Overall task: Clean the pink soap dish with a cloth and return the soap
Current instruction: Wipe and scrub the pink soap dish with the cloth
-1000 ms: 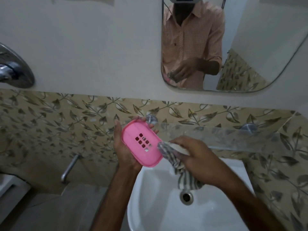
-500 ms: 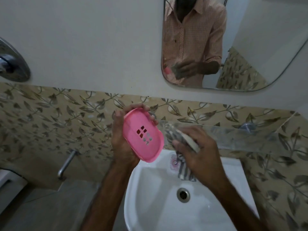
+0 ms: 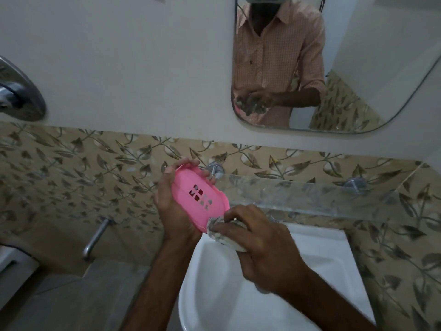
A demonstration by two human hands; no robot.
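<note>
Cloth (image 3: 226,240) on lower edge of soap dish (image 3: 214,197)

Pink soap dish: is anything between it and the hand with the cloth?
Nothing visible. The right hand presses the bunched cloth against the lower edge of the pink soap dish; the left hand grips it.

The glass shelf (image 3: 310,197) juts from the tiled wall (image 3: 71,177) just behind the left hand (image 3: 176,211) and the pink soap dish (image 3: 198,194) it grips, barring the way back. Below, the white basin (image 3: 322,271) gapes under the right hand (image 3: 265,249) and its cloth (image 3: 222,232). Leftward there's open air, down to a wall tap (image 3: 95,237).
</note>
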